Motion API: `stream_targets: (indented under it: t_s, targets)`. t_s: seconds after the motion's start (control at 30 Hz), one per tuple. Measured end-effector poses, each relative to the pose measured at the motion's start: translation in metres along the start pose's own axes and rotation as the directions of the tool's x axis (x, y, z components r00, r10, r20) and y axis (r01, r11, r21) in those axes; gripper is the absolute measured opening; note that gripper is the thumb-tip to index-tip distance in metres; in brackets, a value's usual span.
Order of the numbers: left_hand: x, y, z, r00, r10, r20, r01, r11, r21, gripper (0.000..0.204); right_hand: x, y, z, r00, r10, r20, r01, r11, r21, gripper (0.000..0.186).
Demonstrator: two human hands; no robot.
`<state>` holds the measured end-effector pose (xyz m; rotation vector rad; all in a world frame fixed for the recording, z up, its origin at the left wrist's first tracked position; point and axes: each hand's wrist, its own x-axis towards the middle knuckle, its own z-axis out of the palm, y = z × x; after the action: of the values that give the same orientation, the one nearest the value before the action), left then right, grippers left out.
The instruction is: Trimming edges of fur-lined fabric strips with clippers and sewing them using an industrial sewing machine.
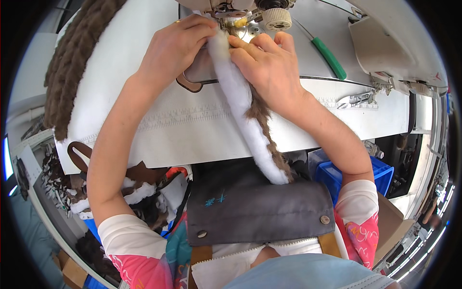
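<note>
A long strip of white padding edged with brown fur (pixel 235 91) runs from under the sewing machine's presser area (pixel 226 14) down to my dark grey apron (pixel 260 212). My left hand (pixel 178 48) pinches the strip's upper end from the left, close to the needle, whose tip I cannot make out. On the right, my right hand (pixel 267 65) holds the same end, thumb and fingers bent against it just below the metal parts. The machine's steel bed (pixel 317 19) lies beneath both hands.
A green-handled tool (pixel 328 57) and metal snips (pixel 353 100) lie at the right, near a printed ruler (pixel 168 119). Brown fur strips (pixel 72 62) are piled at the left. Below the table are scrap pieces (pixel 156 200) and a blue crate (pixel 378 171). Another person (pixel 430 214) appears at the far right.
</note>
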<state>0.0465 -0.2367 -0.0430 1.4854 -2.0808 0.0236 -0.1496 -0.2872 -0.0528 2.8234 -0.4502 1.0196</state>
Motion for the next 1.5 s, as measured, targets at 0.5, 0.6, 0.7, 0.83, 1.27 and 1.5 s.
stream_targets:
  t_s: [0.5, 0.6, 0.7, 0.83, 1.27, 1.5]
  targets:
    - [-0.001, 0.002, 0.000, 1.000, -0.018, -0.017, 0.018, 1.000, -0.015, 0.017, 0.000, 0.000, 0.003, 0.999, -0.039, -0.028, 0.039, 0.999, -0.025, 0.007]
    - [-0.002, 0.002, 0.001, 1.000, -0.014, -0.010, 0.013, 1.000, -0.026, 0.016, 0.000, 0.002, 0.005, 0.997, -0.039, -0.063, 0.038, 0.999, -0.017, 0.007]
    - [-0.002, -0.003, 0.002, 1.000, 0.003, -0.004, -0.003, 1.000, -0.007, 0.017, 0.000, 0.002, 0.004, 0.998, -0.045, -0.041, 0.044, 0.999, -0.020, 0.007]
    - [0.002, 0.000, 0.001, 0.999, -0.041, -0.006, 0.041, 0.999, -0.031, 0.021, 0.004, 0.006, 0.001, 1.000, -0.024, 0.007, 0.024, 1.000, -0.007, 0.007]
    - [-0.043, 0.093, -0.025, 0.474, -0.511, 0.717, 0.761, -0.172, -0.626, 0.036, -0.115, -0.034, -0.101, 0.935, -0.240, 0.263, 0.181, 0.957, 0.229, 0.047]
    - [-0.034, 0.089, -0.019, 0.484, -0.447, 0.752, 0.770, -0.190, -0.609, 0.031, -0.068, -0.077, -0.095, 0.977, 0.198, 0.083, -0.186, 0.586, 0.788, 0.043]
